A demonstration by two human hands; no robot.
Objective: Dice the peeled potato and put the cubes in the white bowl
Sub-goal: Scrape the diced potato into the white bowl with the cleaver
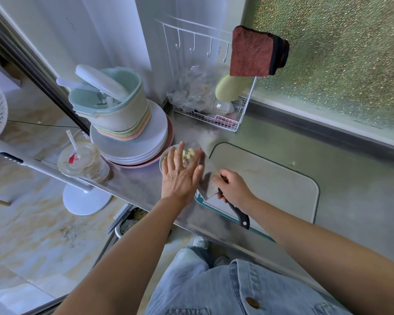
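Note:
The white bowl (163, 158) stands on the steel counter left of the cutting board (271, 178) and holds several pale potato cubes (189, 153). My left hand (180, 176) is spread flat with straight fingers over the bowl, hiding most of it. My right hand (233, 188) grips the black handle of a cleaver (206, 178), whose wide blade is tilted beside the bowl at the board's left edge. A tiny potato bit clings near the blade's spine. No potato lies on the board.
A stack of plates with a pastel bowl stack and a lidded tub (127, 123) sits just behind the bowl. A lidded drink cup with a straw (82, 160) stands at the counter's left edge. A wire rack (214, 110) with bags and cloths is behind.

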